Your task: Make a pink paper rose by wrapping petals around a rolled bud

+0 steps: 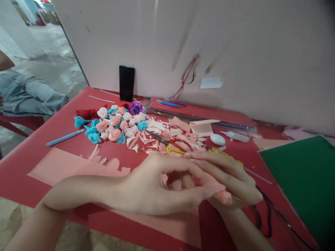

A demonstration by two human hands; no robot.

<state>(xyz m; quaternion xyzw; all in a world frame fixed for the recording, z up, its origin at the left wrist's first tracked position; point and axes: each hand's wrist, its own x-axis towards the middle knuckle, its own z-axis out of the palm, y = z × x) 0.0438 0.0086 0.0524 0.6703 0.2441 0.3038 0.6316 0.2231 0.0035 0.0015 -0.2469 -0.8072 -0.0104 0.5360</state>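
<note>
Currently L hand (154,186) has its grip pinched, thumb vs. index, on a small rolled peach paper bud (226,198), nearer the wearer & R of the dark-bladed, red-handled metal scissors (166,142) on the red surface (23,170); R hand (232,177) is just beyond the bud w/ fingers extended, palm hidden, so can't tell if its grip has anything. Heap of blue, white & peach paper flowers (114,134) L of scissors looks done; bud seems part-formed, and a flat peach paper sheet (54,165), nearer & L of scissors, prob. means stock's left.
</note>
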